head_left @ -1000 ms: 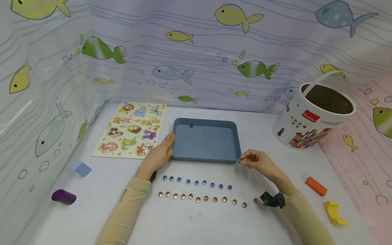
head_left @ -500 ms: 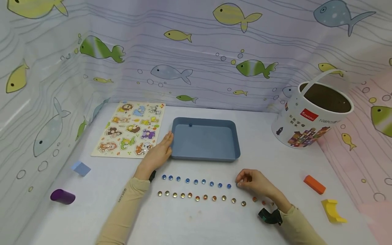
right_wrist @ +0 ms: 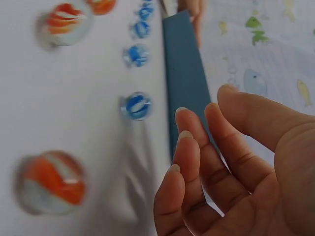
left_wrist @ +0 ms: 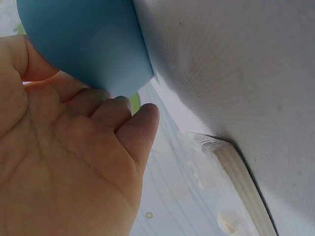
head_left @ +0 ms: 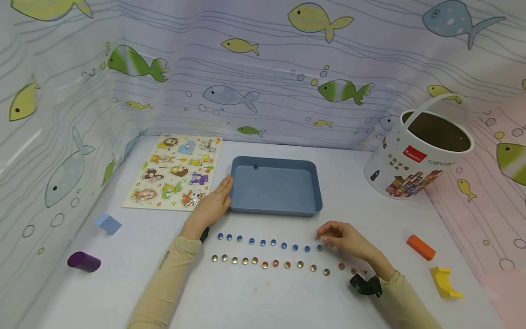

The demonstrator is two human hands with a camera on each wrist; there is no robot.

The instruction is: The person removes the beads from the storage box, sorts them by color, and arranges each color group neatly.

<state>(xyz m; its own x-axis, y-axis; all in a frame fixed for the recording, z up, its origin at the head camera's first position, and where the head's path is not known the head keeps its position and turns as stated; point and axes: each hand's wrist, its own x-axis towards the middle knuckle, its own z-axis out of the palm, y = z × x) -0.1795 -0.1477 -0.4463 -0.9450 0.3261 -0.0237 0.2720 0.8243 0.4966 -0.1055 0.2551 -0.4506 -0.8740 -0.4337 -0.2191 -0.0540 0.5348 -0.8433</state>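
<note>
Since the earlier frame, your right hand (head_left: 345, 237) is lifting, fingers relaxed and empty, off the newly placed blue glass marble (head_left: 319, 247); your left hand (head_left: 213, 203) is resting flat-fingered against the blue plastic tray (head_left: 275, 208). Next is fetching another marble.

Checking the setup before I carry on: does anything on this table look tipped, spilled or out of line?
The white bucket at the far right leans tilted against the curtain. The marbles lie in two tidy rows, nothing spilled.

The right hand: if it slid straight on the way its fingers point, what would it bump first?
Probably the last blue glass marble in the blue row; the right hand has its fingertips just beside it, pointing left along that row. Depth is unclear.
</note>
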